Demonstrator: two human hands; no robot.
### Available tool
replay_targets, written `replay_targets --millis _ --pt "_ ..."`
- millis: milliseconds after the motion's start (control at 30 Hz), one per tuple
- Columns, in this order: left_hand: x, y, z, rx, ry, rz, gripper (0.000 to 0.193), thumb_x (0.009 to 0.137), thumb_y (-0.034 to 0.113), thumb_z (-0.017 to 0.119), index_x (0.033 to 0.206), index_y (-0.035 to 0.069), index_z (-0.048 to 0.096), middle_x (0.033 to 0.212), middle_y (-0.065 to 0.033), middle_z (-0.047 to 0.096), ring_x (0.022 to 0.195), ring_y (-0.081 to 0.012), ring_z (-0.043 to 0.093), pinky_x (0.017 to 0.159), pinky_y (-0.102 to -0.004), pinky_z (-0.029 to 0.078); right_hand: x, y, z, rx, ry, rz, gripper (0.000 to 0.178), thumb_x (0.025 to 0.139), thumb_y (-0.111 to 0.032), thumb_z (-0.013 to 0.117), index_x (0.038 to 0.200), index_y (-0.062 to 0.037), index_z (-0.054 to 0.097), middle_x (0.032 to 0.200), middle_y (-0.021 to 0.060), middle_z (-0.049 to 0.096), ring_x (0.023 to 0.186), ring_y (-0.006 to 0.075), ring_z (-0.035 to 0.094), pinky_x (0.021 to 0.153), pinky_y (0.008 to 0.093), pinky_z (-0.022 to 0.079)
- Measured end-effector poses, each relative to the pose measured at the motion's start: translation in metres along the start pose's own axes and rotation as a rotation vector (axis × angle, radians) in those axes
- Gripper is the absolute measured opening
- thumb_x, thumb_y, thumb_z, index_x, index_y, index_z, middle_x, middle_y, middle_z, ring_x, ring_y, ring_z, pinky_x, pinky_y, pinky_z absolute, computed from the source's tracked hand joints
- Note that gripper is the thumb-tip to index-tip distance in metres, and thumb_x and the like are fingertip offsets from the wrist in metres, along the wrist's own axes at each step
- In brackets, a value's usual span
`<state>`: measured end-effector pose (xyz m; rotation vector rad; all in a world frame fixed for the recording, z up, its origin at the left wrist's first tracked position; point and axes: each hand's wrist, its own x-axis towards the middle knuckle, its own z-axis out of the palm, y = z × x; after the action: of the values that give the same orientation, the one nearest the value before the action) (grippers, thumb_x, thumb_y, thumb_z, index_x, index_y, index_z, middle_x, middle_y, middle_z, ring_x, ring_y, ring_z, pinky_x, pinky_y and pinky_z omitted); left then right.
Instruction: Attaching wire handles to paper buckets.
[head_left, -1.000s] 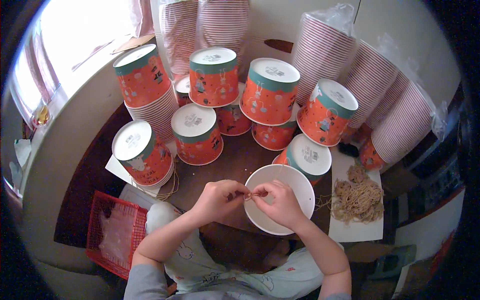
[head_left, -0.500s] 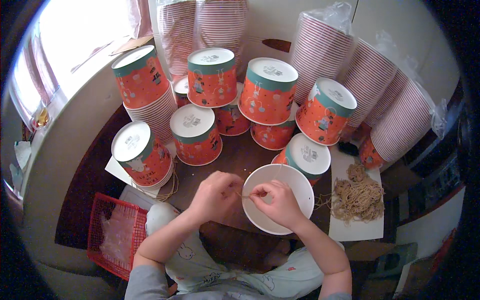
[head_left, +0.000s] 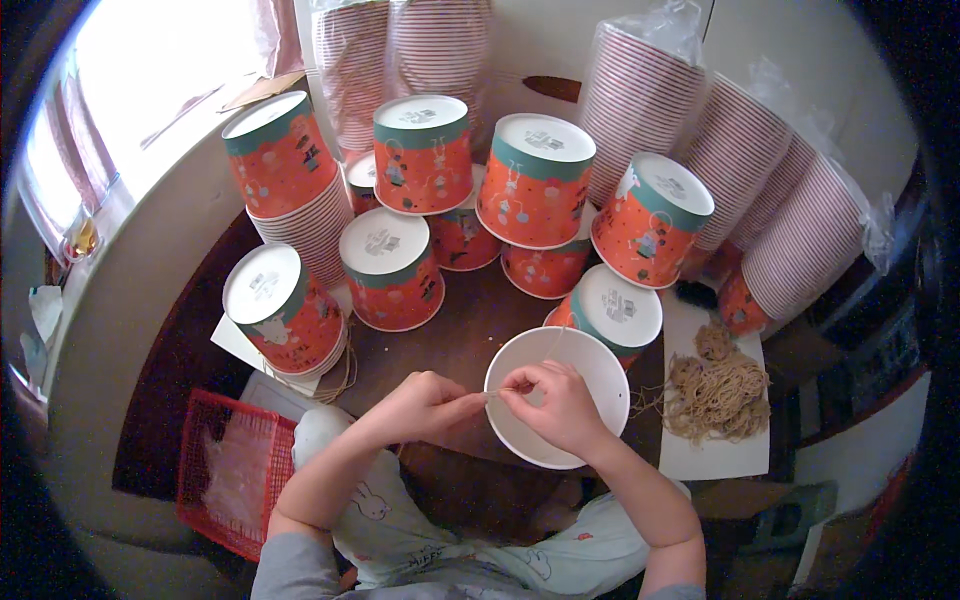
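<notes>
At the lower left of the frame a red mesh basket sits beside your knee, well clear of the work. Just right of it, your left hand has drawn in from where it was half a second ago, when it hovered over the table edge with its fingers looser; now its fingertips are pinched shut on a thin piece of twine. That suggests the strand is caught and pulled taut between both hands. Your right hand meets it at lower centre, fingers closed on the same twine, resting over the near rim of the white paper bucket, which stands mouth-up on the brown table.

Upturned orange printed buckets crowd the table just above the white one, leaving little room to swing your elbows forward. At centre right a loose heap of twine lies on a white sheet, near your right wrist. Sleeved stacks of striped cups lean along the upper right.
</notes>
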<state>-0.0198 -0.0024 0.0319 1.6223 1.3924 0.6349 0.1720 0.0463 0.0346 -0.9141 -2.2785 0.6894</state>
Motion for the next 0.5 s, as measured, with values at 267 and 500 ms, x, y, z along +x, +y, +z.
replay_targets --millis 267,500 --pt "0.011 -0.014 0.016 -0.246 0.107 -0.026 0.026 0.081 0.023 0.055 0.076 -0.003 0.060 0.058 -0.0041 0.056 0.053 -0.0080 0.052 0.048 -0.0247 0.042 -0.003 0.002 0.002 -0.014 -0.008 -0.020 0.009 0.072 -0.017 0.063 0.074 -0.0087 0.061 0.070 0.0013 0.060 0.070 0.0173 0.056 0.068 0.0320 0.039" --pt "0.009 -0.006 0.018 -0.036 0.342 0.180 0.014 0.075 0.015 0.060 0.079 0.002 0.059 0.067 -0.0080 0.057 0.055 -0.0132 0.055 0.051 -0.0275 0.045 -0.004 0.000 0.001 -0.006 -0.024 -0.001 0.009 0.073 -0.018 0.063 0.077 -0.0104 0.062 0.071 -0.0005 0.060 0.072 0.0155 0.055 0.069 0.0313 0.036"
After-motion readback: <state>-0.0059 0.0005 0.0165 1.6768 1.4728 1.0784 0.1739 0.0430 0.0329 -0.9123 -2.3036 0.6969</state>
